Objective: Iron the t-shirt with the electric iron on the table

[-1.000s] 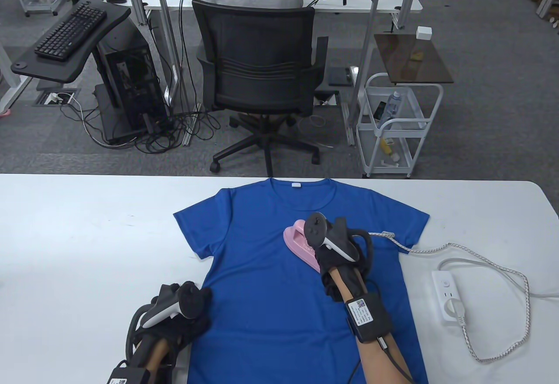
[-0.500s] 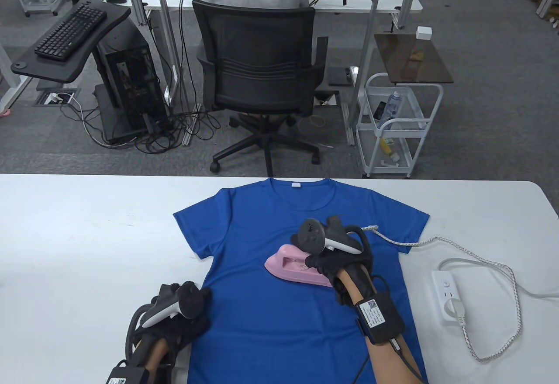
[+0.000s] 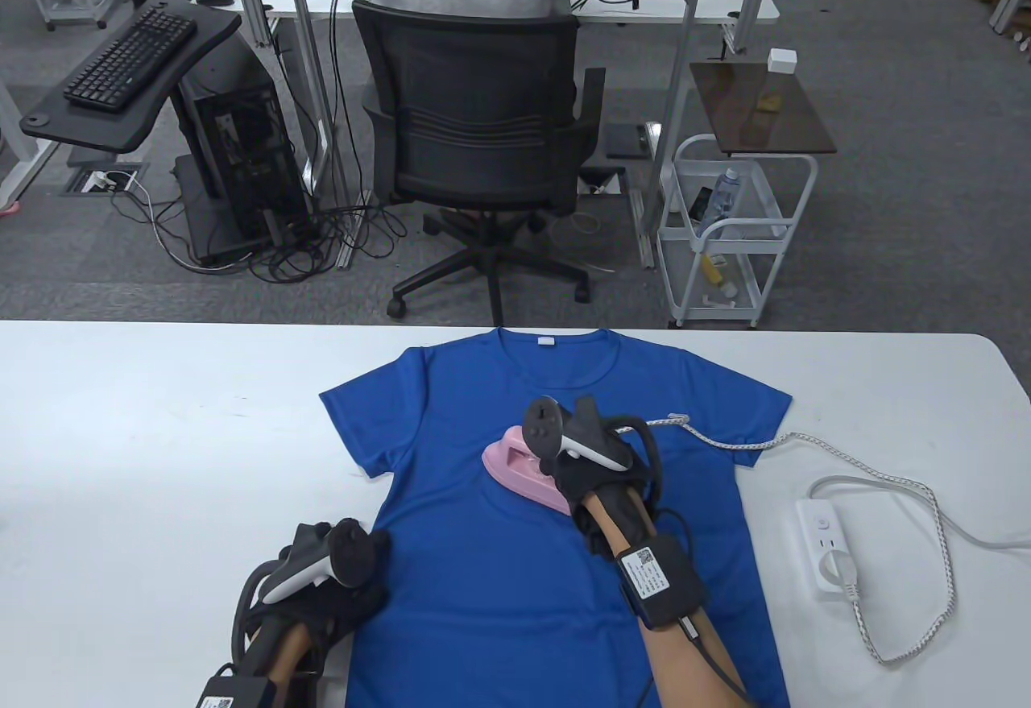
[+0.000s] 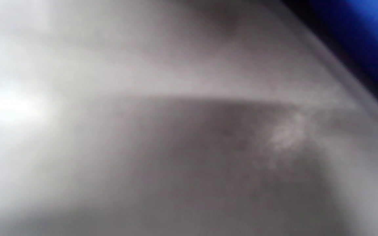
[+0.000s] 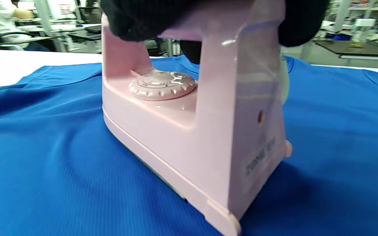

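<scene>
A blue t-shirt [image 3: 483, 563] lies flat on the white table [image 3: 161, 434], collar at the far side. My right hand [image 3: 581, 476] grips the handle of a pink iron [image 3: 519, 470], which sits sole down on the shirt's chest. In the right wrist view my gloved fingers [image 5: 136, 16] wrap the handle of the iron [image 5: 182, 131] above its dial, with the shirt [image 5: 44, 147] under it. My left hand [image 3: 350, 591] rests on the shirt's near left edge. The left wrist view is blurred: table [image 4: 143, 131] and a corner of the shirt [image 4: 366, 32].
The iron's braided cord [image 3: 805, 442] runs right across the sleeve to a white power strip [image 3: 830, 547] near the table's right end. An office chair [image 3: 483, 144] and a white cart [image 3: 733, 233] stand beyond the far edge.
My right hand slid the iron over the shirt, first toward me and then left, ending left of where it began. The cord followed. The left hand stayed put.
</scene>
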`<state>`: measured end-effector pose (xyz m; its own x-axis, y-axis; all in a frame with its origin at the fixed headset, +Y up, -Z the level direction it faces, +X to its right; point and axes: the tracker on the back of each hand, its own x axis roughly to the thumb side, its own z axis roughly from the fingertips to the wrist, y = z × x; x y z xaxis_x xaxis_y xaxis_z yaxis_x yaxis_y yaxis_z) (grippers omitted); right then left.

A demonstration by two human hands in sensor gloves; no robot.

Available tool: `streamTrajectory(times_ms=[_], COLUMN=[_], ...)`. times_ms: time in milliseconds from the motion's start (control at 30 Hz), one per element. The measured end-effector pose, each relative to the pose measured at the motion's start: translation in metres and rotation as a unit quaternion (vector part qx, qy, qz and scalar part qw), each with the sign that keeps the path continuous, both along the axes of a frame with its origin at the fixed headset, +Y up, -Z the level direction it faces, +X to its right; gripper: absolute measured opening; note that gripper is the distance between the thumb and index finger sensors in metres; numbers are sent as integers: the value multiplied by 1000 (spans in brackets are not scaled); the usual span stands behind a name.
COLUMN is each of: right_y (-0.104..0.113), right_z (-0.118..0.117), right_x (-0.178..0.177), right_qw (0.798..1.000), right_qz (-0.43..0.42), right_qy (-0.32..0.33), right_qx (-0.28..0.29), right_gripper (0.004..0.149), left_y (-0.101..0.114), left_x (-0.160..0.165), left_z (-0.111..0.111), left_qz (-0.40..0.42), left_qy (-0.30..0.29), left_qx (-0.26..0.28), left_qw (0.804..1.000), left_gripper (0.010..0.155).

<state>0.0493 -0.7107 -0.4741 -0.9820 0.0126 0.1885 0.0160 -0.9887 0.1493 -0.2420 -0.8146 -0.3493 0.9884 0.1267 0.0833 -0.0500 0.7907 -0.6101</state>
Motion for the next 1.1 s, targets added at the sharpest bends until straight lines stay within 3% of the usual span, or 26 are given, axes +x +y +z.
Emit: streamTrajectory(times_ms=[100,233,433,833,1100], right_y=[-3,-5,-6,5,3], right_z=[-9,-9,-7,10,8], right_x=[-9,-15,-12,-30,-31], right_qw=[997,995,997,993,993], right_qz=[-29,-37,-48,-23,-31], right_qy=[-66,-89,-64,95,96], right_qx=[1,12,5,-67,-58], right_gripper=[67,66,66,64,65], left_y=[0,0,-1,-1,-1], left_x=[0,0,0,0,-1], left_z=[0,0,1,1,0], left_qz=[1,2,4,4,3], left_qy=[1,1,2,1,-1], left_qx=[-1,0,2,-1,-3], left_qw=[1000,1000,1000,1000,1000], left_gripper=[72,72,72,73,73])
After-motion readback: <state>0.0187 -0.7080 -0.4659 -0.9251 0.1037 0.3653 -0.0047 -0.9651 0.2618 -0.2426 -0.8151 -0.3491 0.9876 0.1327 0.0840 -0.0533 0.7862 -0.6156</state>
